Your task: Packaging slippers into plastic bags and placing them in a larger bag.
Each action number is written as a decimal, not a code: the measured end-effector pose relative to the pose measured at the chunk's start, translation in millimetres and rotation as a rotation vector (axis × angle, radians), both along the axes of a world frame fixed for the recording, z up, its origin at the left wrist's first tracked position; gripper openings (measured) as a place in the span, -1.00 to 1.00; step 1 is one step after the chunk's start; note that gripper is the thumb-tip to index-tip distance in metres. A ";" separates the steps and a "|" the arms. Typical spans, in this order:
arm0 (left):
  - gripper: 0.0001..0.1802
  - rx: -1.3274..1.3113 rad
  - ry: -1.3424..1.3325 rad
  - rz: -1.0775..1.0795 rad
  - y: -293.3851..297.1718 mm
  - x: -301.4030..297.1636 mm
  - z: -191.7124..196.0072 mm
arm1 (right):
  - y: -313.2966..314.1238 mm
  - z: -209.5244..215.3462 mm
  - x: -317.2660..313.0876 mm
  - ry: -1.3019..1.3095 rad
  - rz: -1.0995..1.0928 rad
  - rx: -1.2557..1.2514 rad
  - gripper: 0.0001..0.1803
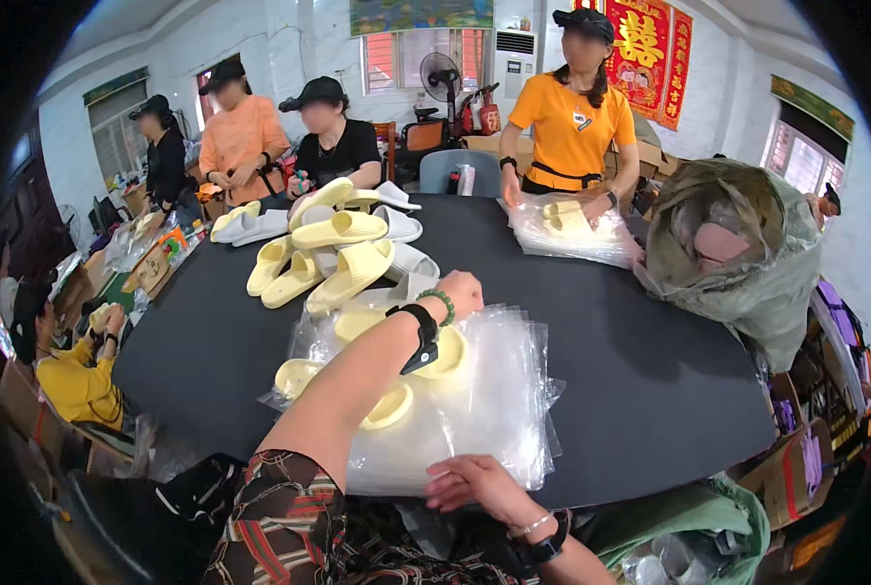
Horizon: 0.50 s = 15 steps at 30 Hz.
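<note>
yellow slippers (330, 255), about eight piled; two hands (460, 291) at plastic bags (494, 400).

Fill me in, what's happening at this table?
The person's left hand reaches across to the pile of pale yellow slippers on the black table, while the right hand rests flat on a stack of clear plastic bags. A few yellow slippers lie under or inside the plastic. Across the table a co-worker in an orange shirt handles another bagged bundle. Others stand or sit at the left.
</note>
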<state>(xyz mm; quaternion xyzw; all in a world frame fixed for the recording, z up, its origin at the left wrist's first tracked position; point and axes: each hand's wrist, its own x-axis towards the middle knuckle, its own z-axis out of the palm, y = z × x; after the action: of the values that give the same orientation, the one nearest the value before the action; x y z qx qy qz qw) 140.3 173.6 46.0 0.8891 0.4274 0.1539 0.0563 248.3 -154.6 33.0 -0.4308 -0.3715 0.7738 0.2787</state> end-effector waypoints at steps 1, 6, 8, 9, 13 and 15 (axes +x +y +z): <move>-0.83 -0.062 -0.096 -0.058 -3.2 -0.4 8.3 | -6.9 -0.8 3.1 0.009 -0.003 0.002 -0.57; -0.82 -0.042 -0.286 -0.204 -23.9 21.3 29.4 | -32.2 17.1 21.2 -0.031 -0.096 0.049 -0.57; -0.81 -0.002 -0.343 -0.209 -36.0 36.1 38.4 | -34.9 23.5 27.7 -0.066 -0.118 0.072 -0.57; -0.79 -0.030 -0.327 -0.182 -38.7 39.8 43.0 | -34.7 25.1 29.9 -0.096 -0.136 0.112 -0.57; -0.66 0.050 -0.387 -0.091 -59.7 49.4 41.4 | -27.6 22.1 45.3 -0.247 -0.218 0.163 -0.57; -0.61 0.077 -0.376 -0.101 -73.0 45.0 42.0 | -24.9 9.9 61.2 -0.300 -0.252 0.145 -0.59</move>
<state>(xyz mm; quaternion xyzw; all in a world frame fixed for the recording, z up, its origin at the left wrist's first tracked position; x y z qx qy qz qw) 185.3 100.5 88.1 0.8665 0.3578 0.3306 0.1088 309.5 -179.6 42.9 -0.5631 -0.4067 0.6311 0.3453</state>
